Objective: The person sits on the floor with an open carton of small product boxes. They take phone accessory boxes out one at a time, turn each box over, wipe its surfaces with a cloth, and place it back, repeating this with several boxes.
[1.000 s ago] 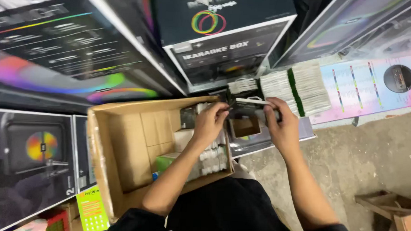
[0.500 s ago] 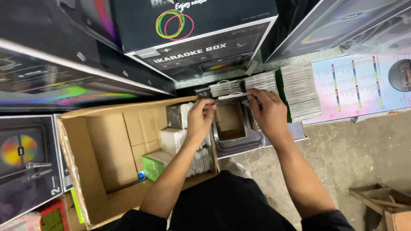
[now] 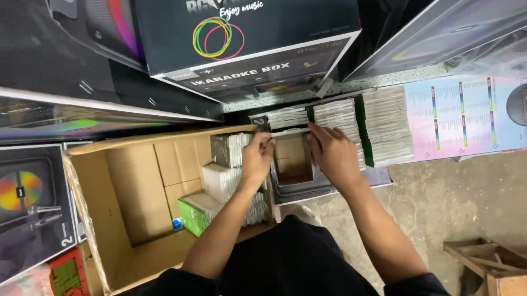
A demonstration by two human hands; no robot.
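Observation:
My left hand (image 3: pixel 258 158) and my right hand (image 3: pixel 332 152) pinch the two ends of a thin bundle of white flat packs (image 3: pixel 288 132). The bundle lies across the far edge of a small open brown carton (image 3: pixel 292 164), which looks empty inside. Just beyond it stand rows of the same white packs (image 3: pixel 387 125) on edge. To the left, a large open cardboard box (image 3: pixel 125 189) holds more white packs (image 3: pixel 222 179) and a green box (image 3: pixel 192 213). My left forearm crosses its right wall.
Large dark printed speaker cartons (image 3: pixel 245 35) crowd the far side and the left. A pink and blue printed box (image 3: pixel 472 113) lies at the right. A wooden crate (image 3: pixel 495 270) stands on the concrete floor (image 3: pixel 451 197) at lower right.
Both hands have come down with the white bundle onto the far edge of the small brown carton. The view has shifted, so the big box now sits lower left.

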